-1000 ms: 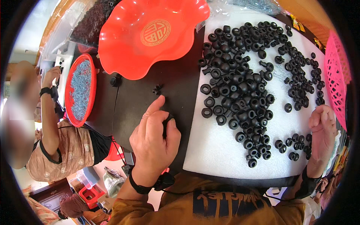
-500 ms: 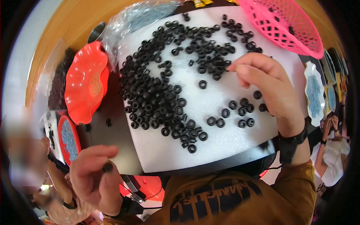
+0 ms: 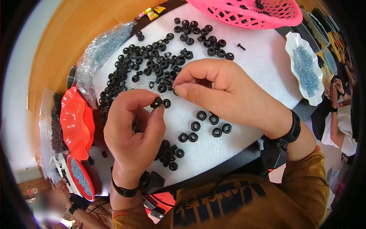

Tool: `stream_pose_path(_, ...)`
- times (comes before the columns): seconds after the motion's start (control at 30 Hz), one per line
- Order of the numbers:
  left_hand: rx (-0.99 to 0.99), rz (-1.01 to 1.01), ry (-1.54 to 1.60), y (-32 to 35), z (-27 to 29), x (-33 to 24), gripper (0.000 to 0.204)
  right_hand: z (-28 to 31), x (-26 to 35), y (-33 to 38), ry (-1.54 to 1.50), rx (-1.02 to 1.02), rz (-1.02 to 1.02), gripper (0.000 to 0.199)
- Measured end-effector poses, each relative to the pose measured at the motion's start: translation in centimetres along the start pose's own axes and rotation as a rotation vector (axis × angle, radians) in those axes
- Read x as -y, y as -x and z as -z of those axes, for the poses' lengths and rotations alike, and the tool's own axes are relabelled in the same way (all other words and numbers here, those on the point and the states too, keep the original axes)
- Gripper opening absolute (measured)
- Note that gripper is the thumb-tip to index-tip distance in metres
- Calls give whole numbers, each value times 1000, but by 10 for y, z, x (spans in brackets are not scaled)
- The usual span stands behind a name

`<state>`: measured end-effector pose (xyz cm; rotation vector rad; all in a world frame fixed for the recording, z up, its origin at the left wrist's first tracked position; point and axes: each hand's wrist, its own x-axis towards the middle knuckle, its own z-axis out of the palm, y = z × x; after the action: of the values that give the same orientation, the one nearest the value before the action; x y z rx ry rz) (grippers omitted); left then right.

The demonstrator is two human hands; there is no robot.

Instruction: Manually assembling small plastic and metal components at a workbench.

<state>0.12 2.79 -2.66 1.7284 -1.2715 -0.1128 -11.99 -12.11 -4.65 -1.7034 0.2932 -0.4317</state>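
1. White table [image 3: 263,72] across centre and upper right of frame, rounded edge toward lower centre.
2. Pink mesh basket [image 3: 249,15] at top edge, a few black parts inside.
3. Clear plastic bag [image 3: 103,49] of small bluish parts at upper left, lying partly on the table.
4. Red scalloped dish [image 3: 74,126] at left edge, off the table.
5. White scalloped dish [image 3: 305,68] holding bluish screws at right edge.
6. Right hand [image 3: 228,95] at centre, thumb and forefinger pressed together, pinching a small black part [image 3: 175,91] at their tips; kind of part too hidden to tell.
7. Left hand [image 3: 133,131] at centre left, thumb and forefinger pinching a small black ring [image 3: 156,102], raised just above the table, just beside the right fingertips.
8. Heap of black rings [image 3: 152,65] spread over upper centre of table.
9. Loose rings [image 3: 206,124] scattered below the right hand, well apart from the heap.
10. Single black screw [image 3: 241,46] lying at upper right, near the basket.
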Motion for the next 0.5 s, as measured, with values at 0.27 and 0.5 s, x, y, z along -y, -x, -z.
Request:
stream_pose_path(0.27, 292, 28, -325, -12, 6, 20, 22, -7, -20, -6, 589, 13, 324, 13)
stream_pose_path(0.5, 477, -58, -520, -13, 2, 19, 22, -8, -30, -7, 766, 39, 340, 16)
